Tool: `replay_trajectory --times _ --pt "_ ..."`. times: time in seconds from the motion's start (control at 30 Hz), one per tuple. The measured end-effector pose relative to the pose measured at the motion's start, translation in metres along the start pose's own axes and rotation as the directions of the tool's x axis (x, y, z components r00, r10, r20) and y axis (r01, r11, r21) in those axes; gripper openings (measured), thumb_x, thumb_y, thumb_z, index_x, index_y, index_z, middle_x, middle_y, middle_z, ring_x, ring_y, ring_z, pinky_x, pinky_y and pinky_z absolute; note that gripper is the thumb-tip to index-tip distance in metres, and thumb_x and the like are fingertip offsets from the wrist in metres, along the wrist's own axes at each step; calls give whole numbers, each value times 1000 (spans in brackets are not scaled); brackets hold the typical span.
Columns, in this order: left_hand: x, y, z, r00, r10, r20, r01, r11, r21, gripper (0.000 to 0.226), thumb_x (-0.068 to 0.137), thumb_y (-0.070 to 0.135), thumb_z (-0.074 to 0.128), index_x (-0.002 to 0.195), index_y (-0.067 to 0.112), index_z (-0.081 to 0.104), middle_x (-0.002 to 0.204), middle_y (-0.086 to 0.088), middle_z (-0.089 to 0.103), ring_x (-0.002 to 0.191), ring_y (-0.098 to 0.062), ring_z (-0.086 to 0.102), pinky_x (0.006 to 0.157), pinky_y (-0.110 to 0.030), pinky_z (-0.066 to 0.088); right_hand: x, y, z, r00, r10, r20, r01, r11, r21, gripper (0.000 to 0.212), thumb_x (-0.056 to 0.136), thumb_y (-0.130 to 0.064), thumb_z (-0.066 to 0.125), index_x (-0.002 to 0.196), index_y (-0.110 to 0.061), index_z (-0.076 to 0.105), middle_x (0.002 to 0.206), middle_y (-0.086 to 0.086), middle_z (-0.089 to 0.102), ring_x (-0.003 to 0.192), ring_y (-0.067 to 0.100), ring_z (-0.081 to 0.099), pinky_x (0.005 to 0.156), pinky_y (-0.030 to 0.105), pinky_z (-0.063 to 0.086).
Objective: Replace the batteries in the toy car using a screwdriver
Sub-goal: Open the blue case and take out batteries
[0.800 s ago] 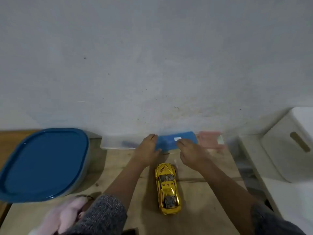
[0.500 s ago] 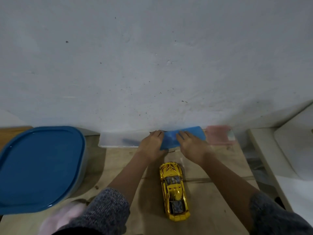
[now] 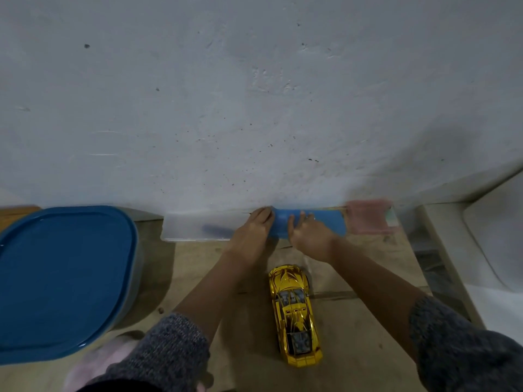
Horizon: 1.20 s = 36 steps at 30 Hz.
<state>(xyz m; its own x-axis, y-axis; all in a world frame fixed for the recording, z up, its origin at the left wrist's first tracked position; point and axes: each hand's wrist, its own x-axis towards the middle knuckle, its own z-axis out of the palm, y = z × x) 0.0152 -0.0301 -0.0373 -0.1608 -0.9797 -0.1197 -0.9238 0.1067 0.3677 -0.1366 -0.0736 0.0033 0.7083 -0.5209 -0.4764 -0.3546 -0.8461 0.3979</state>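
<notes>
left sleeve (image 3: 169,355): grey flecked knit, cuff mid-forearm, left of toy car (image 3: 294,315) | right sleeve (image 3: 458,343): same grey knit, cuff mid-forearm, right of toy car | both cuffs thick, fuzzy-edged

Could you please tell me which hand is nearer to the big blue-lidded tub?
Left. The left hand sits right of the tub; the right hand lies beyond it, farther right.

Left hand (image 3: 252,234) and right hand (image 3: 310,237) touch a blue case (image 3: 325,224) beyond the toy car (image 3: 294,315).
</notes>
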Motion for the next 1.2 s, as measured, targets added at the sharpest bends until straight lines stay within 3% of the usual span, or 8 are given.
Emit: replay_trajectory --times 0.13,0.23,0.37,0.6,0.93,1.0,1.07,1.2 --pt "0 0 5 998 -11 -58 11 1000 -4 59 93 -3 40 148 4 18 156 -8 17 145 -19 11 118 -25 14 1 7 -4 999 -33 -7 33 999 32 45 97 7 25 137 21 9 133 51 28 122 59 37 101 56 36" --pt "0 -3 8 999 -5 -52 4 1000 -13 61 95 4 44 148 5 15 157 -8 14 145 -19 10 118 -24 8 -1 3 -1 1000 -3 24 2 999 39 46 98 6 24 138 20 5 135 51 23 124 60 34 101 56 38" --pt "1 -8 3 1000 25 -16 -25 1000 -5 64 96 24 50 148 6 18 156 -7 18 144 -19 15 116 -23 12 -2 -2 1 1000 -25 14 24 999 24 47 97 8 24 137 21 4 135 51 22 125 60 32 101 55 37" --pt "-5 -9 7 998 8 -69 -11 999 -39 57 95 20 51 146 9 28 154 -4 26 141 -18 23 112 -27 29 -4 -2 -2 996 -87 3 87 993 -84 47 97 7 26 135 24 5 132 53 25 122 60 36 101 55 37" --pt "-8 -4 8 997 -13 -76 9 999 -50 57 94 16 53 146 8 29 153 -4 28 140 -18 24 110 -28 31 3 1 7 998 -63 -25 60 992 -108 42 97 8 24 134 24 15 126 52 35 114 58 47 96 54 43" --pt "-6 -4 4 997 -24 -77 19 998 -66 61 92 18 57 145 9 30 153 -4 30 140 -18 25 112 -28 30 5 6 14 990 -57 -130 36 987 -156 40 93 -1 30 127 18 40 106 40 60 90 42 66 75 40 56" --pt "-4 -5 -2 998 -14 -55 10 996 -84 65 91 25 60 146 9 29 153 -4 29 141 -17 24 114 -24 22 5 14 19 965 -69 -253 47 995 -92 39 81 -14 36 101 5 63 63 14 68 46 23 62 39 25 44" --pt "-3 -6 -19 999 32 6 -31 990 -134 51 97 27 48 143 9 36 151 -5 33 139 -18 31 110 -19 21 -2 24 29 902 37 -430 50 981 188 32 79 -23 38 82 -9 67 54 2 60 38 19 54 35 20 37"
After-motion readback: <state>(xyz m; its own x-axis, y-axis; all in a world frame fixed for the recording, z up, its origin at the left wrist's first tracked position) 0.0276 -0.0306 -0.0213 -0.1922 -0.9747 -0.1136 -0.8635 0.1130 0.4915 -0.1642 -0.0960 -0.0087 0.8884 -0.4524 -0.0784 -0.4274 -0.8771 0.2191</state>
